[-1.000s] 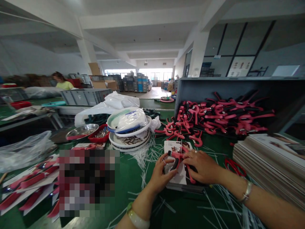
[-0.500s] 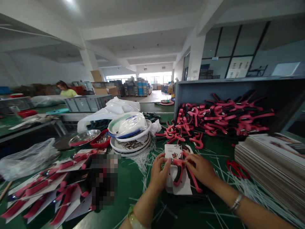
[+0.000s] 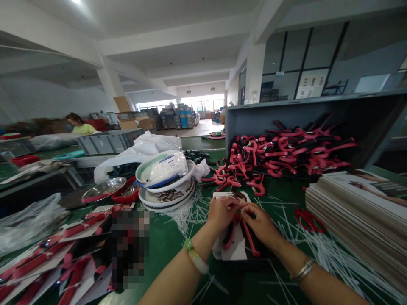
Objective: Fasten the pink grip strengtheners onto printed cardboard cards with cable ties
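Note:
A pair of red and black pliers (image 3: 249, 238) lies on a printed card (image 3: 234, 250) in front of me, its handles pointing toward me. My left hand (image 3: 223, 212) bends over the top of the pliers, thumb and fingers pinched together. Close against it, my right hand (image 3: 259, 223) has its fingertips pressed together at the head of the pliers. Whatever small thing sits between the fingertips is too small to make out. The two hands nearly touch and hide the tool's jaws.
Many red pliers (image 3: 295, 148) fill a tipped grey crate (image 3: 232, 123). Stacked cards (image 3: 346, 228), red scissors (image 3: 310, 220) and white ties (image 3: 337, 258) lie right. Stacked bowls (image 3: 167, 199) and carded pliers (image 3: 38, 258) are left. Another person (image 3: 81, 125) is farther back.
My left hand has moved up and right to the head of the pliers and now meets my right hand. The whole view has shifted slightly.

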`<state>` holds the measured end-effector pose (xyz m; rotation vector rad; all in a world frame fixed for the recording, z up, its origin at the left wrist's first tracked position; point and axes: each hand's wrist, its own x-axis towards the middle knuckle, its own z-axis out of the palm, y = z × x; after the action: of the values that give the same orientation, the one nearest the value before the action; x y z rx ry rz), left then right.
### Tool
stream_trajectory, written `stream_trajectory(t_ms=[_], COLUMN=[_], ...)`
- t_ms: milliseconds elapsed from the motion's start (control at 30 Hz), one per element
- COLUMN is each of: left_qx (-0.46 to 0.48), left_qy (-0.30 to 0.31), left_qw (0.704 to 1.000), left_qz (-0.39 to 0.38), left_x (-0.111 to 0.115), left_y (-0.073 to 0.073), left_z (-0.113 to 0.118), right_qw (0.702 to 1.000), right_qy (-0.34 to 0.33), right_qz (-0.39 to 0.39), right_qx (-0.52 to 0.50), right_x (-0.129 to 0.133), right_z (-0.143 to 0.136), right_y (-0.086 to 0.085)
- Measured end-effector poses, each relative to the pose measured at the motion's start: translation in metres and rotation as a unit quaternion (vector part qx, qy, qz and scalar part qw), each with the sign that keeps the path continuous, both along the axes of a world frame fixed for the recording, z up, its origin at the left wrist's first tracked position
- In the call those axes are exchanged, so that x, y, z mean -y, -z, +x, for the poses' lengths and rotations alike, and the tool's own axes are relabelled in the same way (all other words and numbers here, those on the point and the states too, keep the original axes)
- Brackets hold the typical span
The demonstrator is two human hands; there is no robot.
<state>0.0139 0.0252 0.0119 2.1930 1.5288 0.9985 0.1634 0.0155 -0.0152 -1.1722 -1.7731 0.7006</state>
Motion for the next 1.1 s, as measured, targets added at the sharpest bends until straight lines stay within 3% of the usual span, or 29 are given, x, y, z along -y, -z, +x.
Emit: stream_trajectory(t_ms=[233,833,1100], left_qx=[-0.108,-0.030,-0.070], left_qy=[-0.015,-0.020,0.004], left_qw=[0.993,0.999,0.996], left_qz=[0.051,0.035,0.056], left_x=[0.011,0.009,0.009], left_y=[0.003,0.014,0.012], left_z=[-0.006,-0.007,-0.009], right_qw=[0.998,0.996,0.993], right_qy=[-0.024,-0.052,-0.066], right_qz=[-0.001,-0.036,-0.065], right_qx=[-0.052,-0.058,-0.078], right_x=[-0.001,0.000,0.001], right_z=[-0.002,-0.002,-0.002], right_y=[0.003,0.002,-0.005])
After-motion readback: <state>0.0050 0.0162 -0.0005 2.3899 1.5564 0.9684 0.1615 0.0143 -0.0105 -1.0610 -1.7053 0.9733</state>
